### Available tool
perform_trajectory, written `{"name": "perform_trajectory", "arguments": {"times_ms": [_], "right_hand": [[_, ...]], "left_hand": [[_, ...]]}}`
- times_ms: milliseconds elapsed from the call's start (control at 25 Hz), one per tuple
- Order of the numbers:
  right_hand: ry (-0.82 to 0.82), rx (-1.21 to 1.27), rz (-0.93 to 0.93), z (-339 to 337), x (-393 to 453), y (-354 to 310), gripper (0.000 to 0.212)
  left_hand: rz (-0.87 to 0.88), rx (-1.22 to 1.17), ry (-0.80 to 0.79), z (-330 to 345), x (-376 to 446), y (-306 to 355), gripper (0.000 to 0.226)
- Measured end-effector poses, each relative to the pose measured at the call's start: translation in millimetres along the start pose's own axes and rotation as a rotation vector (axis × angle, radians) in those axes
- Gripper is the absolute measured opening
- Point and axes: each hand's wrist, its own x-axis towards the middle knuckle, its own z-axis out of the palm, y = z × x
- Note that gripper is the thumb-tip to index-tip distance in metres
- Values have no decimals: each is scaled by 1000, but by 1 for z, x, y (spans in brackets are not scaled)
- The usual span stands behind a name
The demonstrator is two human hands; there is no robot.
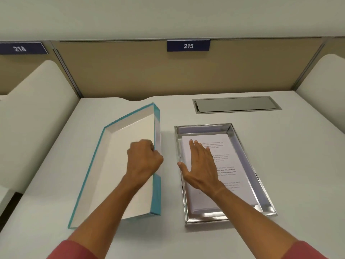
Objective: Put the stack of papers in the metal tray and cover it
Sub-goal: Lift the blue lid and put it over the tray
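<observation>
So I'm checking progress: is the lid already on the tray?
No, the lid sits tilted beside the tray, held at its edge by the left hand.

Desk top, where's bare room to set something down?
Free: the near edge below the metal tray and lid, the strip right of the tray, and the back between the lid and the cable hatch. Crowded: the narrow gap between lid and tray, where both hands work.
</observation>
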Motion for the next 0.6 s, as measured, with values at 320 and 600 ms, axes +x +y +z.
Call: {"name": "perform_trajectory", "arguments": {"times_ms": [320, 600], "right_hand": [[-117, 740, 188, -21, 29, -20, 53], [-347, 1276, 439, -29, 48, -9, 31]], "left_hand": [[-251, -763, 47, -118, 23, 30, 13], [-356, -1230, -127, -158, 8, 32, 14]]}}
